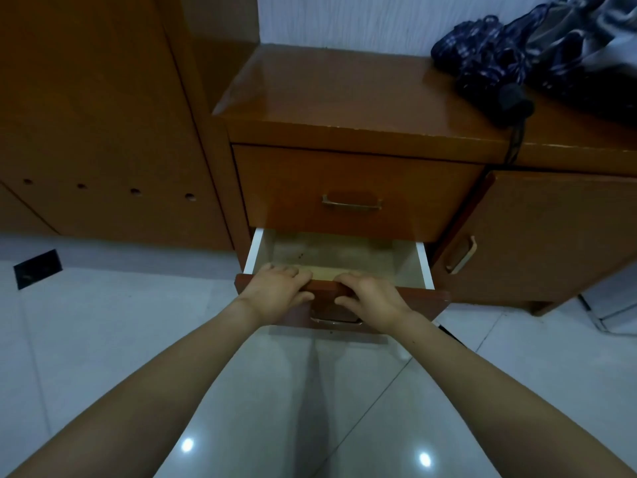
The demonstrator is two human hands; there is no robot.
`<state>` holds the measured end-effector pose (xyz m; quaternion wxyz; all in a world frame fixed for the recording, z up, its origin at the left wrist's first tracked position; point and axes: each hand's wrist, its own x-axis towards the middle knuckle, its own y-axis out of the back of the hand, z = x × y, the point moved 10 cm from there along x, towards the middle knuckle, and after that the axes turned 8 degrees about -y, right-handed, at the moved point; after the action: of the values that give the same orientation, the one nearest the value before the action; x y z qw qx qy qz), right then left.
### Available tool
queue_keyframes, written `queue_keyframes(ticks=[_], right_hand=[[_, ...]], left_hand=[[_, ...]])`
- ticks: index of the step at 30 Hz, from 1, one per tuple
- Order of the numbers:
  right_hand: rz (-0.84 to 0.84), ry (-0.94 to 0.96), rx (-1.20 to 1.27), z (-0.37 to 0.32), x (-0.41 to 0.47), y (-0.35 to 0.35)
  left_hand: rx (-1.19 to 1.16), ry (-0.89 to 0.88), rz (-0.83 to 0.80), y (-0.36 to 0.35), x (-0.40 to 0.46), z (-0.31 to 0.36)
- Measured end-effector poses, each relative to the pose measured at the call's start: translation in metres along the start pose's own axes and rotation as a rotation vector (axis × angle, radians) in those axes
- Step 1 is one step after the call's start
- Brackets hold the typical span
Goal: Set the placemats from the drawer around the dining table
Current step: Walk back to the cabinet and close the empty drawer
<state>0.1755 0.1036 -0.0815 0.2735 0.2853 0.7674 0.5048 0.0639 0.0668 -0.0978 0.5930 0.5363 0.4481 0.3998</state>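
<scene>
The lower drawer [422, 298] of a brown wooden cabinet stands partly pulled out over the floor. Its pale inside [344, 253] shows only a bare bottom; I see no placemats in the visible part. My left hand [279, 293] grips the top edge of the drawer front, fingers curled over it. My right hand [370, 300] grips the same edge just to the right, thumb on the front face. The metal handle [336, 320] shows between and below my hands.
The upper drawer [351, 191] is closed. A cabinet door [551, 236] with a handle stands to the right. Folded dark umbrellas [499, 70] lie on the cabinet top. A tall wooden panel [103, 132] rises on the left. Glossy white floor tiles [103, 339] lie below.
</scene>
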Motion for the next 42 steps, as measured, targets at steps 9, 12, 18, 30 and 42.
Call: queue_keyframes(ticks=[9, 12, 18, 30, 42], right_hand=[[0.134, -0.022, -0.062, 0.01, 0.01, 0.008], [0.312, -0.143, -0.085, 0.02, 0.002, 0.023], [0.374, -0.305, -0.177, 0.035, 0.003, 0.028], [0.551, -0.48, -0.135, 0.041, 0.019, 0.035], [0.912, -0.458, 0.041, 0.046, 0.026, 0.039]], left_hand=[[0.171, 0.081, 0.513, 0.095, -0.006, -0.014], [0.246, 0.181, 0.512, 0.107, -0.004, -0.027], [0.282, 0.27, 0.426, 0.089, 0.005, -0.045], [0.289, 0.239, 0.395, 0.083, 0.01, -0.048], [0.323, 0.25, 0.411, 0.067, 0.024, -0.05]])
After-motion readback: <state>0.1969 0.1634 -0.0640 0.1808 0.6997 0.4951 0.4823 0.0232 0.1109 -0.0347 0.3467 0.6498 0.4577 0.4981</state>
